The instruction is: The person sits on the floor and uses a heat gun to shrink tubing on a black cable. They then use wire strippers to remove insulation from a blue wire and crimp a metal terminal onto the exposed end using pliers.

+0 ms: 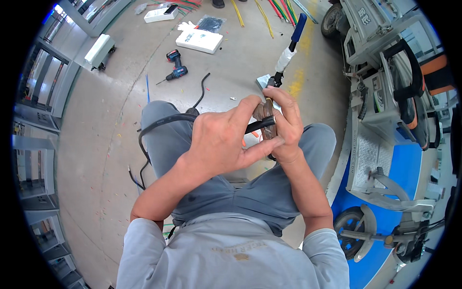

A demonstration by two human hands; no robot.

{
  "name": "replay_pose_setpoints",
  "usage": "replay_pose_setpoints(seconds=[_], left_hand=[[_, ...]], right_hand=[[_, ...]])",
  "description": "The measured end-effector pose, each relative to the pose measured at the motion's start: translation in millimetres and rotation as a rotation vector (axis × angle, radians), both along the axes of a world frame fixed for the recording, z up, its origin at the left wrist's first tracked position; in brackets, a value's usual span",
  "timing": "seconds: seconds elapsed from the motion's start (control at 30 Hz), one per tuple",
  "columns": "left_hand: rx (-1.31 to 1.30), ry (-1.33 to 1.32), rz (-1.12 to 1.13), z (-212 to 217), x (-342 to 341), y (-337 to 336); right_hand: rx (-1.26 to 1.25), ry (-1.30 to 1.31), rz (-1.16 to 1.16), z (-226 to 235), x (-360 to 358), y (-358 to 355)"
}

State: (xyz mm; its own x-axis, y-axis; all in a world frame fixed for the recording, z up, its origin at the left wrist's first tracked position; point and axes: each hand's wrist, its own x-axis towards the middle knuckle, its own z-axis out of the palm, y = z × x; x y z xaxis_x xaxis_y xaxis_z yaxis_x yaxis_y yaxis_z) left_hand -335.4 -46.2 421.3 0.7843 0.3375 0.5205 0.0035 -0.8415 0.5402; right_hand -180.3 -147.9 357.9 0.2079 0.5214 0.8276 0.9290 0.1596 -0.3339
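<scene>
Both my hands meet in front of my knees. My left hand (211, 139) is closed on a thick black cable (259, 125), whose cut end shows a small bright tip between my hands. The cable trails left over my knee. My right hand (290, 127) wraps round the worn brown metal head (262, 111) of a long-handled tool, right beside the cable end. One tool handle, wrapped in white and ending in a blue grip (299, 30), reaches up and away to the right. Its other handle is mostly hidden below my hands.
A cordless drill (177, 66) lies on the floor ahead, near a white box (199, 41) and a bag of dark parts (211, 23). Coloured wires (284, 10) lie farther off. To the right stands a wheeled vehicle (380, 101); grey metal frames (36, 144) line the left.
</scene>
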Motion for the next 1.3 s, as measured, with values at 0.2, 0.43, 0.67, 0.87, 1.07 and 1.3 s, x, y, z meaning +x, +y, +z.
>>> replay_pose_setpoints(seconds=[0.2, 0.43, 0.67, 0.87, 1.07, 1.3], left_hand=[[0.005, -0.023, 0.008, -1, 0, 0], [0.032, -0.05, 0.014, 0, -3, -1], [0.021, -0.037, -0.016, -5, 0, -6], [-0.021, -0.055, -0.097, 4, -5, -2], [0.153, 0.096, 0.043, -5, -19, 1], [0.222, -0.154, 0.01, -26, -8, -5]], right_hand=[[0.061, 0.037, 0.043, -10, 6, 2], [-0.178, 0.397, 0.173, 6, 11, -4], [-0.254, 0.249, 0.314, -7, 33, -5], [-0.243, 0.158, 0.304, 13, 37, -4], [-0.201, 0.149, 0.336, 8, 41, 0], [-0.196, 0.167, 0.331, 3, 42, -4]])
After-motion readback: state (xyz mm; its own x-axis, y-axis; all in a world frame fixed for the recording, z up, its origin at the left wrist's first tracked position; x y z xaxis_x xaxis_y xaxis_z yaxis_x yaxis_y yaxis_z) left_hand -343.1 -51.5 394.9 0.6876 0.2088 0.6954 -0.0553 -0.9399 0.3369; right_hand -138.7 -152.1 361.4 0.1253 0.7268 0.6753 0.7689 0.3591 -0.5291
